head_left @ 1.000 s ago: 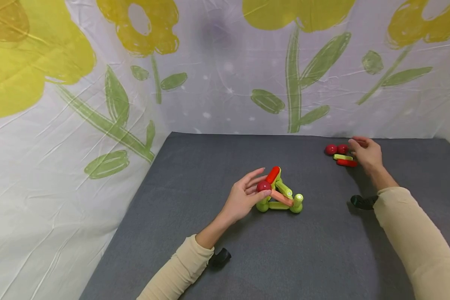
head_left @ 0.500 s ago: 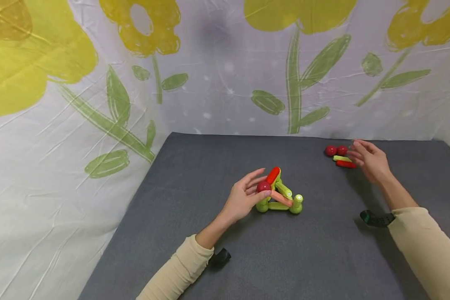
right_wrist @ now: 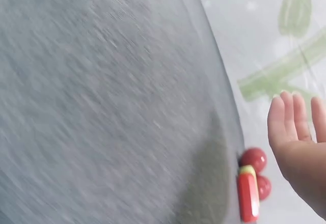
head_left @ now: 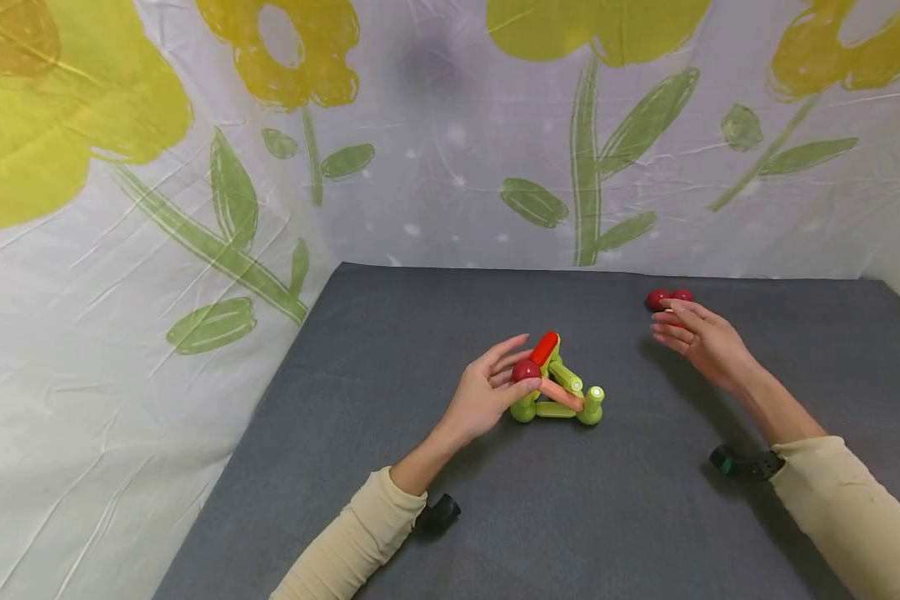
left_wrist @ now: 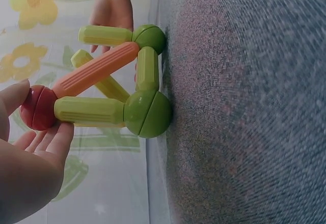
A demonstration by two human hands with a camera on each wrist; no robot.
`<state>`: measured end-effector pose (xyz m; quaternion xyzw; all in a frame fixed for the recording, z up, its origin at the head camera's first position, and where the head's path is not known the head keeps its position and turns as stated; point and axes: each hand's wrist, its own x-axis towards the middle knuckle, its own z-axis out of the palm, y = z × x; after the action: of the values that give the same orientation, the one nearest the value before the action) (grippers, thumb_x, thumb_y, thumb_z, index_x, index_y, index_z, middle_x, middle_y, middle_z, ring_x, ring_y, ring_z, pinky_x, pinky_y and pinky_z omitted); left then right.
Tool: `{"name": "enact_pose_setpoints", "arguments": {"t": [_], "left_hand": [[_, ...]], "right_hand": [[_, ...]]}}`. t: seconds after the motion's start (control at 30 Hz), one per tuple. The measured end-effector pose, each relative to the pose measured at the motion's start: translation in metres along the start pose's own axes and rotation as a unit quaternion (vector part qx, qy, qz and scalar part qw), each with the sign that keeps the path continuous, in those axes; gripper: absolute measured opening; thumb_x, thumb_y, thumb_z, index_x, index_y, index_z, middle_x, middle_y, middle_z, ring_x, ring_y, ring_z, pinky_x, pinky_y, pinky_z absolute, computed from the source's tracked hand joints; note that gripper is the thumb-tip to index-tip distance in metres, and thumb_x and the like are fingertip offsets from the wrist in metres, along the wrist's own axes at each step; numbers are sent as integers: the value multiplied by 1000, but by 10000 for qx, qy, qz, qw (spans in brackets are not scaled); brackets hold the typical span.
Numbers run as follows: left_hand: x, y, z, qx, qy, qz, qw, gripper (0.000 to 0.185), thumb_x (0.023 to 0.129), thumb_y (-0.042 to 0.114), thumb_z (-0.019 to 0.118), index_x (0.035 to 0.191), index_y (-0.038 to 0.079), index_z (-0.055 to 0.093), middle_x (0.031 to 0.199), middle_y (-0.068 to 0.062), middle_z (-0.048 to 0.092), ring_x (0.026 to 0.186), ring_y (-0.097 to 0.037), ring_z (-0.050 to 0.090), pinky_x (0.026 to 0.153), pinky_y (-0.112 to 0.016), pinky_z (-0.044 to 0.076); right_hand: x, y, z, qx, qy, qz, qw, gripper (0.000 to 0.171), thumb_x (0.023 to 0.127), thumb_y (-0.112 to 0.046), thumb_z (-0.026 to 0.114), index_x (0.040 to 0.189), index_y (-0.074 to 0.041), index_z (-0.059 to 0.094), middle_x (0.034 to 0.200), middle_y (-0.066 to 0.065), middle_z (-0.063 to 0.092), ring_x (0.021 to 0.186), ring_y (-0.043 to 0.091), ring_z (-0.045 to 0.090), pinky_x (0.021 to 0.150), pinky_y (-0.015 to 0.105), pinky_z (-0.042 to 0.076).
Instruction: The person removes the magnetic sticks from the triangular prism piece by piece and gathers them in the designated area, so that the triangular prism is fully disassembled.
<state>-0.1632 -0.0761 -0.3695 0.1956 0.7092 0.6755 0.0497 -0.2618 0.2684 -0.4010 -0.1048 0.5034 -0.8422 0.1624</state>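
Observation:
A small frame of green sticks (head_left: 557, 410) and green balls (head_left: 524, 411) stands mid-mat, with an orange stick (head_left: 562, 394) and a red stick (head_left: 546, 348) leaning into it. My left hand (head_left: 517, 367) pinches the red ball (head_left: 527, 371) at its top. In the left wrist view my thumb and fingers (left_wrist: 60, 135) sit round that red ball (left_wrist: 36, 108). My right hand (head_left: 671, 325) hovers open and empty, just in front of two loose red balls (head_left: 658, 298). The right wrist view shows the right hand (right_wrist: 298, 127) beside the red balls (right_wrist: 253, 159) and a red stick (right_wrist: 248, 198).
The grey mat (head_left: 390, 358) ends at a white cloth with yellow flowers (head_left: 195, 208) behind and to the left. Black wrist straps (head_left: 438, 510) (head_left: 738, 462) show under both sleeves.
My right hand has drawn back from the loose pieces and moved left toward the frame, empty. The left hand has stayed on the red ball.

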Motion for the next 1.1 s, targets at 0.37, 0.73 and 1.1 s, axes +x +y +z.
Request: {"name": "enact_pose_setpoints", "arguments": {"t": [0.37,0.73,1.1], "left_hand": [[1,-1,0,-6,-14,42,10000,60,88,-5,65,142,-4,39,135,-23,49,117,-34,54,92,-33,48],[-1,0,0,22,6,36,10000,60,88,-5,65,142,-4,39,135,-24,49,118,-34,54,91,-33,48],[-1,0,1,-2,26,-79,10000,60,89,-4,65,142,-3,39,135,-23,49,118,-33,54,91,-33,49]], "right_hand": [[3,31,25,-504,-358,171,9979,23,101,-4,45,116,-12,61,111,6,63,103,18,62,92,28,48],[10,57,42,-2170,-793,-299,9725,38,91,3,61,128,0,51,118,9,61,110,19,58,89,27,50],[15,64,55,-2954,-1653,-908,9366,43,87,12,62,127,12,48,118,25,59,112,24,58,85,31,52]]}}
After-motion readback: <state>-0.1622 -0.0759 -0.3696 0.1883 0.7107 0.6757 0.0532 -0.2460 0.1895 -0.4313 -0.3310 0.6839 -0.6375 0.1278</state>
